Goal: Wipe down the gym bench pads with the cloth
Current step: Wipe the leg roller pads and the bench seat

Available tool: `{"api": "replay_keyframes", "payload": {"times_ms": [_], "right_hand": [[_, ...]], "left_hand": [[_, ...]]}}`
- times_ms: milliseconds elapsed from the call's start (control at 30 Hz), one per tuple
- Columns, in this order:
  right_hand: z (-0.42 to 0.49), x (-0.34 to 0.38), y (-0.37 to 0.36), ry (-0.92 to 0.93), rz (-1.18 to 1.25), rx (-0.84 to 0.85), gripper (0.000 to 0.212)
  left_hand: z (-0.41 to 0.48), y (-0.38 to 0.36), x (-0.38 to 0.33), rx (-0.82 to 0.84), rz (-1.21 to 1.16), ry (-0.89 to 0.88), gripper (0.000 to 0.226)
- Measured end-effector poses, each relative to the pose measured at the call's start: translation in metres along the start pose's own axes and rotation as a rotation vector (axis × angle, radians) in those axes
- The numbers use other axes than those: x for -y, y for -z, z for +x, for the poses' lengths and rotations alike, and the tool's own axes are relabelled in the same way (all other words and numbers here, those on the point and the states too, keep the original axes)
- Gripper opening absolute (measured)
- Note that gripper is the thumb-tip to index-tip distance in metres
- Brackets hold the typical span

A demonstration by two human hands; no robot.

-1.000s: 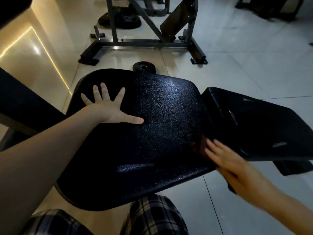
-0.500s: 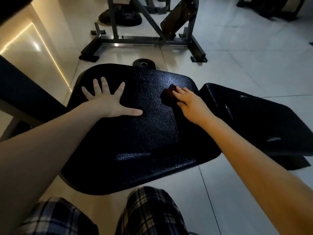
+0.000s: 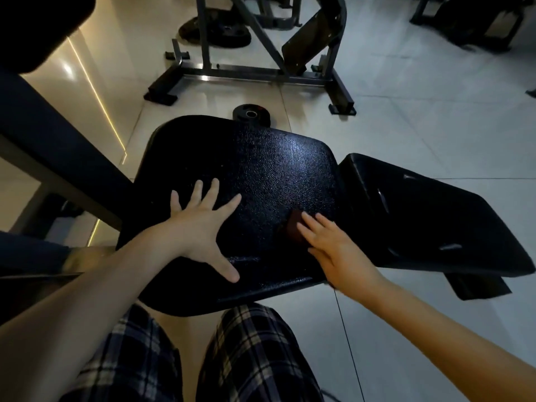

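A wide black textured bench pad (image 3: 272, 169) fills the middle of the head view. A second black pad (image 3: 435, 221) joins it on the right. My left hand (image 3: 200, 236) lies flat on the wide pad, fingers spread, holding nothing. My right hand (image 3: 336, 250) presses a small dark reddish cloth (image 3: 293, 230) against the pad's right part, near the gap between the pads. Only the cloth's far end shows past my fingertips; the rest is under my palm.
A metal rack frame (image 3: 261, 72) stands on the tiled floor beyond the pad. A small weight plate (image 3: 251, 114) lies by the pad's far edge, larger plates (image 3: 220, 33) behind the frame. A dark slanted beam (image 3: 58, 158) runs at left. My plaid trouser legs (image 3: 255, 352) are below.
My right hand with the cloth swept from the near right edge up to the pad's far part, then back toward me. My left hand shifted nearer along the pad.
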State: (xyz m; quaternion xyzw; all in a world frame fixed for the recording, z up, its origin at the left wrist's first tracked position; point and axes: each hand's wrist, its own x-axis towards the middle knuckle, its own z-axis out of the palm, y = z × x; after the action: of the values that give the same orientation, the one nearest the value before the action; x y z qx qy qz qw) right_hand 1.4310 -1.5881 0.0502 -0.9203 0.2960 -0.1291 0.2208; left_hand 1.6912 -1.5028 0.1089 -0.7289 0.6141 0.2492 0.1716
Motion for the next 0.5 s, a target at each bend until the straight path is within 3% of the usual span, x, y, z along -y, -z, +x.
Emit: {"api": "replay_keyframes", "payload": {"times_ms": [300,500], "right_hand": [[0.154,-0.007,0.004,-0.241,-0.153,-0.032,0.05],[0.077,0.012,-0.003,-0.005,-0.035,0.033,0.051]], "left_hand": [[-0.005,0.012,-0.004,0.06,0.022,0.004,0.148],[-0.017,0.007,0.015,0.108,0.105,-0.013,0.152]]}}
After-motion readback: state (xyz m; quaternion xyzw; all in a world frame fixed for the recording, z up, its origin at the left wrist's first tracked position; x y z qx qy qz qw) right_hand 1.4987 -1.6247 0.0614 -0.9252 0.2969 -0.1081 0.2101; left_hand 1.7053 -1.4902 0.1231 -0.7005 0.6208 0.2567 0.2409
